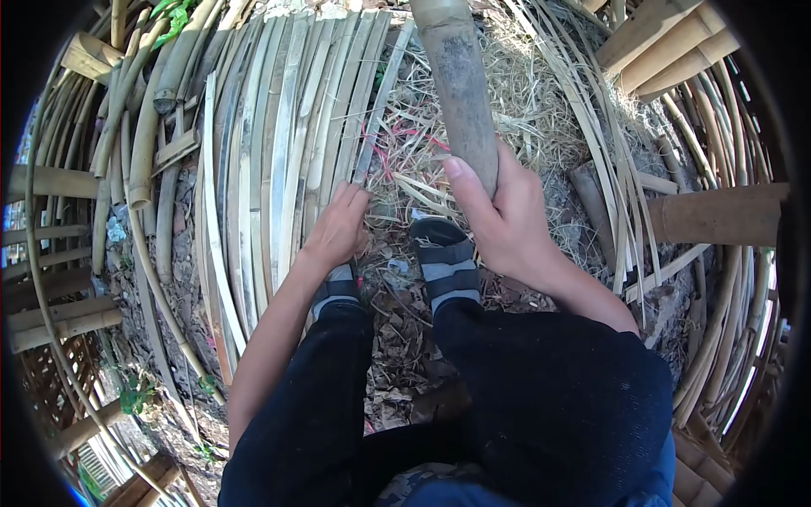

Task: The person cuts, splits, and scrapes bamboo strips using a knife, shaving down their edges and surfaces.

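Observation:
My right hand (pixel 511 220) is wrapped round the near end of a thick bamboo pole (pixel 463 93), thumb on top. The pole slants away from me and leaves the view at the top. My left hand (pixel 340 226) is closed, its curled fingers at the near end of a split bamboo strip (pixel 383 106). That strip lies at the right side of a wide row of bamboo strips (pixel 279 144) on the ground. My fingertips are partly hidden, so the grip's detail does not show.
Both sandalled feet (pixel 448 258) stand on ground covered with dry leaves (pixel 397 338). Shavings (pixel 541 110) and pink string (pixel 380 152) are strewn ahead. More bamboo poles (pixel 144 160) lie at left. Long thin strips (pixel 604 144) and a thick bamboo post (pixel 718 215) are at right.

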The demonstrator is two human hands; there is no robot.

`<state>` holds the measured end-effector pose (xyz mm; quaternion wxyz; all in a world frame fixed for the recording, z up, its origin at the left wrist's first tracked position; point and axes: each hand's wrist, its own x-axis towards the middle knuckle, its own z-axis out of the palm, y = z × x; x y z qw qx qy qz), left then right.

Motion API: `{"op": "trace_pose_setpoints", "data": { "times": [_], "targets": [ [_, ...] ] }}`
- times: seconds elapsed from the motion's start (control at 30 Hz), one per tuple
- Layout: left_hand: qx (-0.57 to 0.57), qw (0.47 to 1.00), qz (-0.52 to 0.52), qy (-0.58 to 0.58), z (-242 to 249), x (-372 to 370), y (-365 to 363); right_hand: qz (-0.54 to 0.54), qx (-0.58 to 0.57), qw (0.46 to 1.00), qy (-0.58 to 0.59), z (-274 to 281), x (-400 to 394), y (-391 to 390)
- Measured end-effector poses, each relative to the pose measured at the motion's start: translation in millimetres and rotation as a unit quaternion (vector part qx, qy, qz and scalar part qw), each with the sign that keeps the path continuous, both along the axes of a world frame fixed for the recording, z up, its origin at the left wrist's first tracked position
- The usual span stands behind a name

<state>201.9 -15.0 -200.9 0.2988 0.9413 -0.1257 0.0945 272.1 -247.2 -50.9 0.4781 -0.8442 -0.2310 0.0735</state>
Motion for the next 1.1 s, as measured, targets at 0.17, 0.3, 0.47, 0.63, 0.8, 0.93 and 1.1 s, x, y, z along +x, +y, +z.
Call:
{"op": "trace_pose_setpoints", "data": {
  "times": [0.17, 0.3, 0.47, 0.63, 0.8, 0.93, 1.1],
  "targets": [
    [-0.075, 0.992, 0.097, -0.017, 16.3, -6.9, 6.1, -0.137, 0.005, 0.989, 0.049, -59.3, 37.0, -38.9],
    [-0.163, 0.974, 0.157, 0.023, 26.5, -11.3, 2.8, -0.347, 0.083, 0.919, 0.169, -105.2, 54.0, -61.9],
    [-0.224, 0.954, 0.191, 0.059, 38.1, -8.5, -12.7, 0.055, -0.127, 0.977, -0.165, -81.6, -2.0, -18.5],
    [-0.276, 0.938, 0.193, 0.08, 46.7, -8.6, -11.7, 0.143, -0.11, 0.967, -0.178, -125.2, -14.4, 35.8],
    [-0.361, 0.909, 0.204, 0.043, 31.5, -19.2, 24.1, 0.104, -0.053, 0.993, 0.023, -125.9, -22.7, 42.0],
    [-0.259, 0.886, 0.384, 0.027, 12.4, -63.3, 90.5, 0.042, -0.058, 0.995, 0.063, -124.9, -26.8, 16.9],
    [0.18, 0.858, 0.479, -0.034, 4.3, -120.3, 133.9, 0.015, -0.07, 0.994, 0.088, -137.7, -31.4, -7.8]
  ]
}}
